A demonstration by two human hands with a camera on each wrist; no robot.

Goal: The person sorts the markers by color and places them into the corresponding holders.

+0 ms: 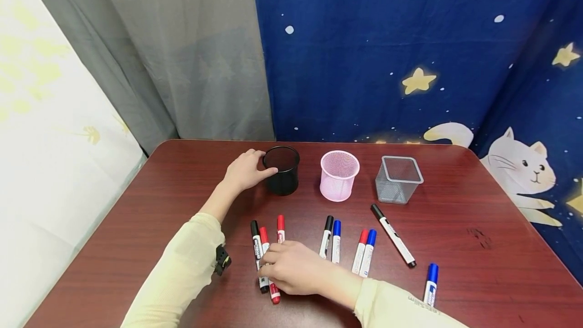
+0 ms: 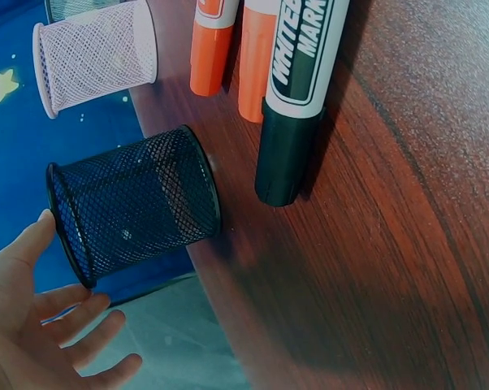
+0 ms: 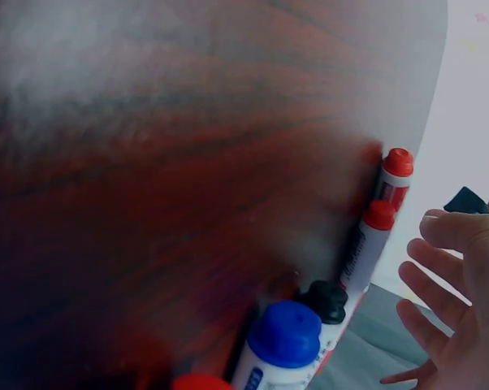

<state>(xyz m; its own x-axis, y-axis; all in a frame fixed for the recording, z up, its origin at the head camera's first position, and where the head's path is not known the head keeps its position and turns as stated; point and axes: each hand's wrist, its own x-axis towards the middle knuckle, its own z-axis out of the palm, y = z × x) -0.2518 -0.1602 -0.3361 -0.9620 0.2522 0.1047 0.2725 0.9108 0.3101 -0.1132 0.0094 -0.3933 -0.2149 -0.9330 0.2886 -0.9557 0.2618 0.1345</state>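
Note:
At the back left of the table stands an upright black mesh pen cup (image 1: 283, 181). My left hand (image 1: 248, 170) is at its rim, thumb across the near side and the other fingers loosely spread; in the left wrist view the thumb touches the rim (image 2: 70, 231). My right hand (image 1: 296, 267) is over the left group of whiteboard markers, with its fingers relaxed and apart in the right wrist view. Beneath or beside it lie a black marker (image 1: 256, 239), a red marker (image 1: 264, 237) and another red marker (image 1: 281, 224), partly hidden by the hand.
A pink mesh cup (image 1: 337, 186) and a square grey mesh cup (image 1: 395, 191) stand to the right. Nearer lie a black marker (image 1: 326, 234), blue marker (image 1: 336, 242), red marker (image 1: 360, 252), blue marker (image 1: 368, 252), slanted black marker (image 1: 393, 237) and separate blue marker (image 1: 430, 282).

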